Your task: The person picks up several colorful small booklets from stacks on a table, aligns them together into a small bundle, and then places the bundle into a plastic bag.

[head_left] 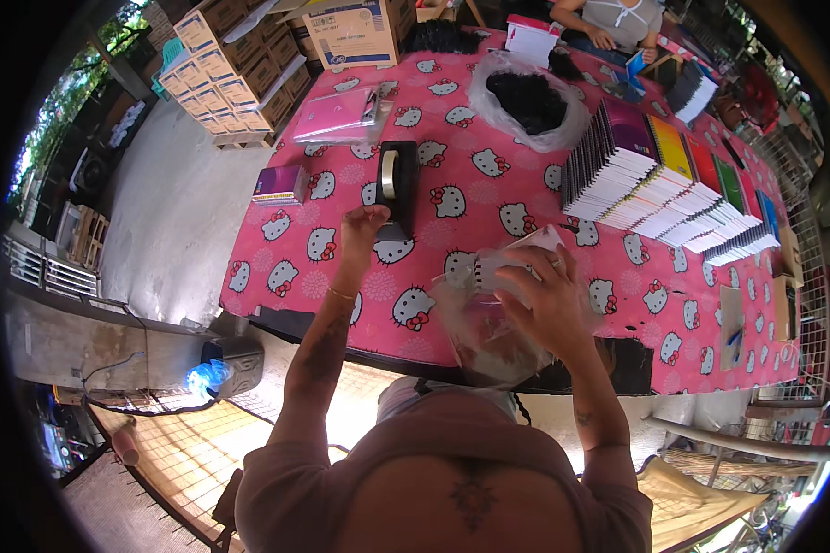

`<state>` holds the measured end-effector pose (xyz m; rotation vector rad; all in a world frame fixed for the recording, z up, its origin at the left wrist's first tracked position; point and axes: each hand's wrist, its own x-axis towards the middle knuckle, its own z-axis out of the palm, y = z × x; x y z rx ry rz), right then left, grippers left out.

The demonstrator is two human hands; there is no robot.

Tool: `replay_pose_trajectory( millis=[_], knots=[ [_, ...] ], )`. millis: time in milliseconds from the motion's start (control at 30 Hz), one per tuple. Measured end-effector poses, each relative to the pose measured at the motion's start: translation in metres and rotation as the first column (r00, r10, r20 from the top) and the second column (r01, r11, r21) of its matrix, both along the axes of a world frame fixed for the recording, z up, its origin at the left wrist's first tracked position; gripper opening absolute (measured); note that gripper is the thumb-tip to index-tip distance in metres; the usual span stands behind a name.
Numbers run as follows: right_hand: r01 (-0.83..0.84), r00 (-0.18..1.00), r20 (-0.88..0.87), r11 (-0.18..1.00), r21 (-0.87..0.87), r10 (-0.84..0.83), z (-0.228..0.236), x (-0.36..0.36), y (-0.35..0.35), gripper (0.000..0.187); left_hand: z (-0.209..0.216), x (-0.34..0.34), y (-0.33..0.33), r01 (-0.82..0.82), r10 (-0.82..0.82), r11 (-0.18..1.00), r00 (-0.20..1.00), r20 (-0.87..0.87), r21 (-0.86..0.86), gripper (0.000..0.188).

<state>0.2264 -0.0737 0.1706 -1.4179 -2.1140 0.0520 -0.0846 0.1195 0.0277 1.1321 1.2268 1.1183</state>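
At the near end of a black tape dispenser [397,207] with a pale roll of tape in it, my left hand [367,221] is closed with its fingers pressed together. Whatever they may pinch is too small to make out. My right hand [539,290] lies with fingers spread and bent over a bundle of spiral notebooks in clear plastic wrap [498,336] at the table's near edge. The hand and the crumpled wrap hide part of the bundle.
Tall stacks of spiral notebooks [618,180] stand to the right on the pink patterned tablecloth [452,203]. A plastic bag of black material [526,101], a purple notebook stack [281,184] and wrapped pink notebooks [338,113] lie farther off. A person [609,28] sits across.
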Motion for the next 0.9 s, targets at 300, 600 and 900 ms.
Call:
replay_pose_trajectory(
  millis=[300,600,900],
  knots=[
    [0.133,0.99,0.05,0.991,0.03,-0.135,-0.004,-0.036,-0.004,0.041,0.009,-0.032,-0.019,0.22,0.199,0.929,0.38,-0.903,0.297,0.013],
    [0.206,0.977,0.082,0.974,-0.093,-0.198,-0.007,-0.052,-0.002,0.043,0.094,0.079,-0.054,0.789,-0.751,0.443,0.586,-0.305,0.425,0.019],
    [0.324,0.898,-0.244,0.925,-0.198,-0.366,-0.009,0.022,-0.028,0.057,0.116,0.092,-0.04,0.788,-0.527,0.274,0.603,-0.599,0.552,0.015]
  ],
)
